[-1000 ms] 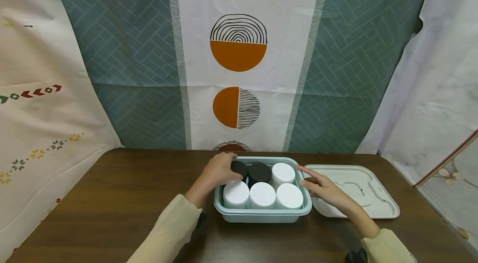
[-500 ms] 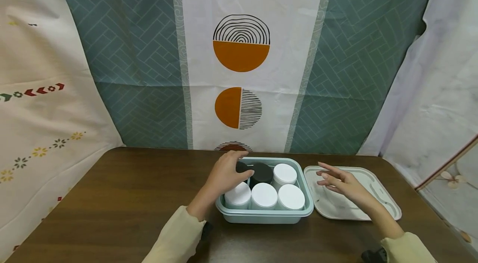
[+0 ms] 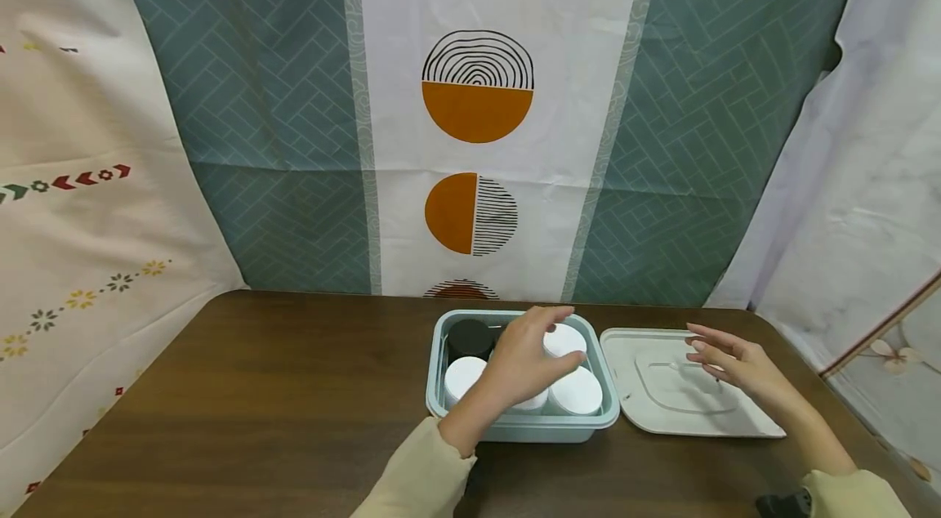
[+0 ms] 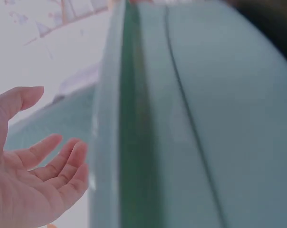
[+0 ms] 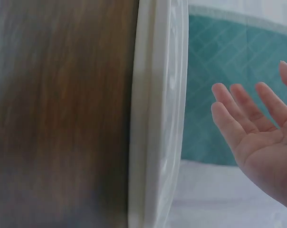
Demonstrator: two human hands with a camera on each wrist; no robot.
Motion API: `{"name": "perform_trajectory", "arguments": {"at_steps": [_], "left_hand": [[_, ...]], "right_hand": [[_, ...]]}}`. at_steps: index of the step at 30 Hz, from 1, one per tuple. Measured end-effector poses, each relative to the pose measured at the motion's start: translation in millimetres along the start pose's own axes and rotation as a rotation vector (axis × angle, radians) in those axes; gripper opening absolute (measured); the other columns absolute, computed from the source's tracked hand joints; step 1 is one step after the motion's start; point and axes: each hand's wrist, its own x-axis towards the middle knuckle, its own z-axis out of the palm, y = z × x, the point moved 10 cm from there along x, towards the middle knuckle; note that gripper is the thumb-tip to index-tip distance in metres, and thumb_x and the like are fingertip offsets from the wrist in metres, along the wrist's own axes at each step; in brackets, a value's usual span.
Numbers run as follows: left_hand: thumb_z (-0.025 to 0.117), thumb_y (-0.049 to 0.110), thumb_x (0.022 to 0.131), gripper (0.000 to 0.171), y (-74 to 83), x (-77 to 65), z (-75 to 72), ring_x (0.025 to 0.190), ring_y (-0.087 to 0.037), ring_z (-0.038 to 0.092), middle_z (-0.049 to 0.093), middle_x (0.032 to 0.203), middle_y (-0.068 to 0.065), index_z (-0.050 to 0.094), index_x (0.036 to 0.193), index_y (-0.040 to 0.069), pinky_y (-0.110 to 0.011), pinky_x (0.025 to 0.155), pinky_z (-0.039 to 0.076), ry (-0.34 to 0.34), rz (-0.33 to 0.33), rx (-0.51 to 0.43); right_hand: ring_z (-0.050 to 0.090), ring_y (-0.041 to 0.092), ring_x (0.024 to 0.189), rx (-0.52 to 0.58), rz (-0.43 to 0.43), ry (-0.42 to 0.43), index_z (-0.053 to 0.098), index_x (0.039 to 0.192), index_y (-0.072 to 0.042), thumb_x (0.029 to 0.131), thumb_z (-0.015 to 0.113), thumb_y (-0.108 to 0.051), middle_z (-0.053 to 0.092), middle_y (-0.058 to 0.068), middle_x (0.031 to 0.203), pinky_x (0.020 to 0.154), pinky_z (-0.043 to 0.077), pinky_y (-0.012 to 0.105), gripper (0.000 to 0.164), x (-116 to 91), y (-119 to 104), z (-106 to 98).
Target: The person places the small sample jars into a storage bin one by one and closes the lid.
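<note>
A pale blue plastic container (image 3: 540, 430) holds several round-topped jars in two rows. Of these, a black-topped jar (image 3: 469, 338) sits at the back left, and white-topped jars (image 3: 576, 392) fill the front and back right. My left hand (image 3: 524, 359) hovers over the middle of the container, fingers spread and nothing in it, hiding some of the lids. The left wrist view shows that hand (image 4: 43, 175) beside the container's blurred wall (image 4: 219, 118). Over the white lid (image 3: 662, 416) to the right, my right hand (image 3: 746, 367) is held with loose fingers and nothing in it.
A brown wooden table (image 3: 243, 404) carries everything, the lid lying flat just right of the container. Patterned cloth (image 3: 294, 109) hangs behind the table's far edge, with pale cloth at both sides.
My left hand has moved right from the black-topped jar at the back left to over the container's middle. My right hand has left the container's right rim and moved right over the lid.
</note>
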Motion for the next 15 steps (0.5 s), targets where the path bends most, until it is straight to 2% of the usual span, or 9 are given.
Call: {"name": "perform_trajectory", "arguments": {"at_steps": [2,5,11,15], "left_hand": [[0.067,0.024,0.081,0.052,11.8,1.8,12.0,0.107,-0.018,0.053,0.056,0.119,-0.003,0.051,0.129,0.01,-0.026,0.084,0.045,-0.009,0.038,-0.008],[0.066,0.026,0.082,0.053,24.8,3.9,31.3,0.11,-0.014,0.051,0.055,0.12,-0.001,0.049,0.13,0.011,-0.025,0.088,0.042,-0.029,0.066,-0.005],[0.063,0.032,0.083,0.053,38.8,7.1,67.4,0.116,-0.009,0.046,0.052,0.125,0.004,0.048,0.13,0.013,-0.023,0.091,0.039,-0.046,0.059,0.007],[0.063,0.034,0.082,0.055,44.8,7.5,87.6,0.117,-0.009,0.045,0.05,0.126,0.003,0.047,0.13,0.012,-0.022,0.092,0.039,-0.057,0.054,0.006]], "right_hand": [[0.058,-0.003,0.097,0.009,0.004,0.007,0.04,0.136,-0.009,0.097,0.044,-0.019,0.052,-0.028,0.108,0.079,0.046,0.015,0.041,-3.2,5.7,-7.1],[0.058,-0.004,0.096,0.037,-0.004,0.019,0.044,0.133,-0.018,0.097,0.043,-0.017,0.052,-0.029,0.107,0.078,0.047,0.015,0.036,-7.9,12.8,-17.4],[0.057,-0.007,0.089,0.052,0.02,0.085,0.052,0.117,-0.038,0.096,0.046,-0.014,0.053,-0.031,0.102,0.072,0.048,0.014,0.033,-14.3,31.9,-42.2],[0.052,-0.013,0.089,0.001,0.086,0.137,0.052,0.115,-0.039,0.094,0.05,-0.019,0.052,-0.033,0.099,0.071,0.047,0.013,0.029,-17.9,49.8,-55.1]]}}
